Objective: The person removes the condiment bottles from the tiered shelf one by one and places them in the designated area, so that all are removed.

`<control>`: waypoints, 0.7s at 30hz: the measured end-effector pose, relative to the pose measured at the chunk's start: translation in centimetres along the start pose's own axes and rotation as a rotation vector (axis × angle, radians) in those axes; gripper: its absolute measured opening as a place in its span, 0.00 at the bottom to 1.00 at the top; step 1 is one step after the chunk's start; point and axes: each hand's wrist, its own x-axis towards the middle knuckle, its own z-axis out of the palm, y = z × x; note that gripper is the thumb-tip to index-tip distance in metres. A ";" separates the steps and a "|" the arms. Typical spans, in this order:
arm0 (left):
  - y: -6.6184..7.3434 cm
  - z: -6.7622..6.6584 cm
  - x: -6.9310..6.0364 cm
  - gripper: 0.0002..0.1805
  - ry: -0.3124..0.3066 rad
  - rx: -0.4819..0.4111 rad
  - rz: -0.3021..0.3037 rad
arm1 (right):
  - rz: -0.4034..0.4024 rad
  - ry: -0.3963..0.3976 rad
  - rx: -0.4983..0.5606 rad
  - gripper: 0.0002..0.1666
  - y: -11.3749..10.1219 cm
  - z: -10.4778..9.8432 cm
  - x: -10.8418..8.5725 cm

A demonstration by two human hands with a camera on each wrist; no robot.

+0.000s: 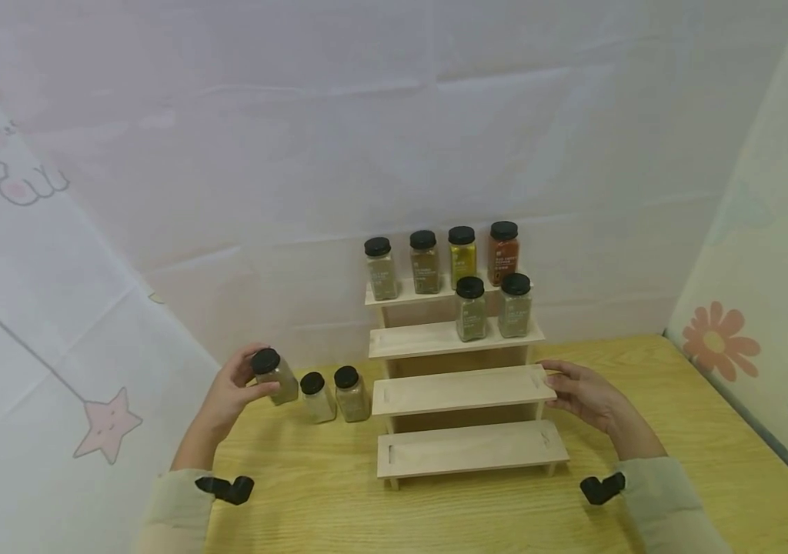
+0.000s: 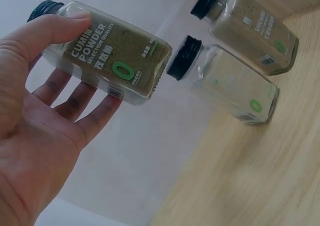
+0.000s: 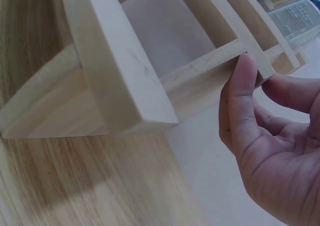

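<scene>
My left hand grips a cumin powder jar with a black lid, thumb on one face and fingers round the other. The jar leans over, above the left part of the table. Beside it two more spice jars stand on the tabletop: a pale one and a brownish one. At the right end of the stepped wooden rack, my right hand pinches the edge of the second tier from the bottom between thumb and fingers.
Along the rack's top tier stand several black-lidded jars, among them a yellow one and a red one. Two greenish jars, one of them at the right, share the tier below. Printed cloth hangs behind the wooden table.
</scene>
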 end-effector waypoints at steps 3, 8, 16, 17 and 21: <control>-0.9 -0.3 0.0 0.38 0.009 0.003 -0.022 | -0.001 -0.001 0.008 0.41 0.0 0.1 0.0; -2.0 -0.5 0.2 0.39 -0.016 0.022 -0.043 | -0.002 0.010 -0.005 0.40 -0.1 0.1 -0.1; -4.1 -0.5 0.3 0.40 -0.010 0.020 -0.088 | 0.000 0.012 0.011 0.41 -0.1 0.1 -0.2; -4.3 -0.4 0.2 0.40 -0.009 0.020 -0.094 | 0.001 0.014 0.009 0.41 -0.1 0.1 -0.2; -5.1 -0.1 0.2 0.41 0.000 0.019 -0.101 | 0.000 0.013 0.011 0.41 -0.1 0.1 -0.3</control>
